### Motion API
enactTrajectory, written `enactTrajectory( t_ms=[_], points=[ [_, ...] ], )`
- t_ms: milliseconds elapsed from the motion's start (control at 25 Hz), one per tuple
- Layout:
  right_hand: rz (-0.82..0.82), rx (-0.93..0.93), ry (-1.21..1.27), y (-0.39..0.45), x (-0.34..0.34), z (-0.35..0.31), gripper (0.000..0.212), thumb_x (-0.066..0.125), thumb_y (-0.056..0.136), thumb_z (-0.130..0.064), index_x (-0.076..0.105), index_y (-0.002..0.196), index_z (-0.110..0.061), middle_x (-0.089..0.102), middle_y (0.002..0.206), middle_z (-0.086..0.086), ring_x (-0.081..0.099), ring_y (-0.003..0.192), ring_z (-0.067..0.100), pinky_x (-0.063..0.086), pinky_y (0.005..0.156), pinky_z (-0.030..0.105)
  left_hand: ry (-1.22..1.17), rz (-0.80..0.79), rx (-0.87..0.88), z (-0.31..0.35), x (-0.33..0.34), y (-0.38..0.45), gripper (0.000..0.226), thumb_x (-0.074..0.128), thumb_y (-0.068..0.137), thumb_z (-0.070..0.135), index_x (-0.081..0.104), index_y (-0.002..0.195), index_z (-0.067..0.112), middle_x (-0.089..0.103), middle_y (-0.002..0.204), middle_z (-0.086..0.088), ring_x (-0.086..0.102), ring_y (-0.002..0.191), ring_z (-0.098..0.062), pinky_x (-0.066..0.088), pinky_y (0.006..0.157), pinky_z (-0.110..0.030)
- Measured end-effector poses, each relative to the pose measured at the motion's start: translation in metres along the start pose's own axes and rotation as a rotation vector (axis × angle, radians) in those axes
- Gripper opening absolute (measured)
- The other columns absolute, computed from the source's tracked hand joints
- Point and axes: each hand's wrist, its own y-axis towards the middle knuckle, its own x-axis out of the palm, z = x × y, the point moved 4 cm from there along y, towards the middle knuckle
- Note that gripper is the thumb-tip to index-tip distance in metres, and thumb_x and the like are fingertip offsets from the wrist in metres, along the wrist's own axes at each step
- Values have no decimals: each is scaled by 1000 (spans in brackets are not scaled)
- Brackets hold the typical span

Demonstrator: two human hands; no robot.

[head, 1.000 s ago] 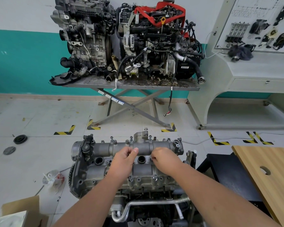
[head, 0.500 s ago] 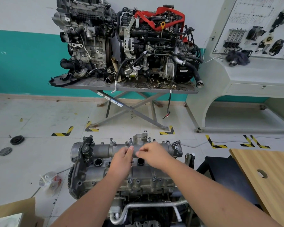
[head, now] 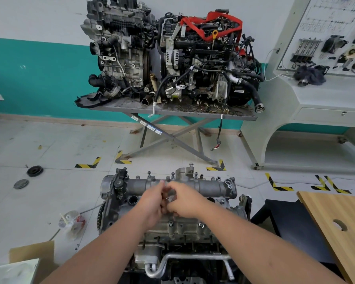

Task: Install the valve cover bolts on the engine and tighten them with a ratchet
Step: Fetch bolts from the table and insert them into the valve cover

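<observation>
Over valve cover (head: 210, 186), bolt (head: 170, 198) between fingers (head: 166, 202)

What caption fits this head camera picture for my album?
Two hands, left hand and right hand, meet over the valve cover, handling a small metal part.

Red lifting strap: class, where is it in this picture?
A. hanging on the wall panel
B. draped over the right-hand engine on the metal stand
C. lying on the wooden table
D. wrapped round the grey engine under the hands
B: the red lifting strap loops over the right-hand engine on the metal stand.
</observation>
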Motion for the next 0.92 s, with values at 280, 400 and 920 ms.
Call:
enactTrajectory(
  t_ms=[280, 400, 920],
  points=[
    [366, 116, 86, 12, -18, 30, 22, 65, 89, -7, 61, 82, -27, 65, 64, -7, 62, 54, 6, 55, 61, 30, -182, 79, 75, 40, -52, -6, 19, 42, 101, -2, 56, 112, 2, 67, 92, -14, 64, 78, -21, 55, 73, -29],
    [438, 70, -128, 17, -8, 29, 15, 64, 91, -14, 66, 81, -25, 63, 75, -10, 61, 72, 9, 46, 68, 21, 32, 150, 230, 51, -66, -10, 17, 48, 101, 6, 59, 111, 13, 76, 95, -5, 69, 91, -18, 53, 75, -28],
    [347, 20, -349, 26, 11, 28, 11, 57, 96, -13, 64, 90, -17, 68, 91, 5, 62, 85, 21, 43, 70, 26, 634, 237, 593, 94, -108, -13, 5, 66, 94, 26, 61, 94, 27, 74, 75, 6, 67, 65, -3, 55, 68, -35]
  ],
)
